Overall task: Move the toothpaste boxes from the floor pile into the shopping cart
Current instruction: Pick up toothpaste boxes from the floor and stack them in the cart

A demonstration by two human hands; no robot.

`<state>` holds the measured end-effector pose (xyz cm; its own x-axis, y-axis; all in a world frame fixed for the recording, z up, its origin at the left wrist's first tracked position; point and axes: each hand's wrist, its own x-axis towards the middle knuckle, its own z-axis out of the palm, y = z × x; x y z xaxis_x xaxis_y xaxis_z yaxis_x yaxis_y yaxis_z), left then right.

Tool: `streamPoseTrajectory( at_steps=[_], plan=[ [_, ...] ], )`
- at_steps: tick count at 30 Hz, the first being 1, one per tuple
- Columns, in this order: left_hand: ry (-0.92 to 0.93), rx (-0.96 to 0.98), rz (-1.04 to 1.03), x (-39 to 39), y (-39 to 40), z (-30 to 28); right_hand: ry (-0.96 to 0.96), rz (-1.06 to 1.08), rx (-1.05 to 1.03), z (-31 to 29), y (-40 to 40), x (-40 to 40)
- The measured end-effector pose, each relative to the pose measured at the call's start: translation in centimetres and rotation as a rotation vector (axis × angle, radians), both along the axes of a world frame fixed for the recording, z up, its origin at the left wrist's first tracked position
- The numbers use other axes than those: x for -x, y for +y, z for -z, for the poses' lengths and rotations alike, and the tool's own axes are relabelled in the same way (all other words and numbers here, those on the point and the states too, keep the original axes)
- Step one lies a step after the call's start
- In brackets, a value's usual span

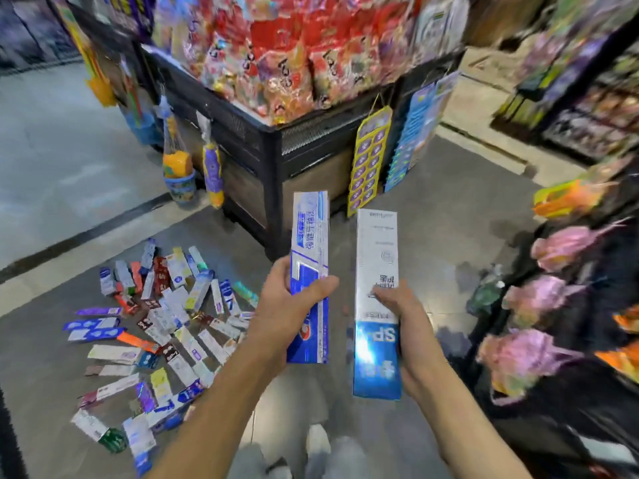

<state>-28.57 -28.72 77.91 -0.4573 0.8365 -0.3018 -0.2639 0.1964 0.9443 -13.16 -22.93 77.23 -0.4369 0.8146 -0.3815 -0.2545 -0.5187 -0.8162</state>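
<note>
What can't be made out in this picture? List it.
- Shopping cart: not identifiable in the head view; the right side is motion-blurred.
- Right shelf goods: smeared by blur.
- Floor pile: labels too small to read; the left arm covers its right part.
- Box in left hand: middle hidden by fingers.
- Box in right hand: right edge partly covered by the hand.

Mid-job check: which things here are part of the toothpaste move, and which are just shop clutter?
Job:
- blue box in left hand
- white and blue box in right hand
- floor pile

Clutter:
- snack display bin
- hanging yellow card strip
- pink packets
</note>
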Motion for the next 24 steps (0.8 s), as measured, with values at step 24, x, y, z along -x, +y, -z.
streamPoseTrajectory(
  at_steps=[24],
  plan=[
    [0.217,-0.202,1.535,-50.0,-20.4,0.6,-0.32,1.47,0.015,-1.4,-44.8,-44.7]
  ],
)
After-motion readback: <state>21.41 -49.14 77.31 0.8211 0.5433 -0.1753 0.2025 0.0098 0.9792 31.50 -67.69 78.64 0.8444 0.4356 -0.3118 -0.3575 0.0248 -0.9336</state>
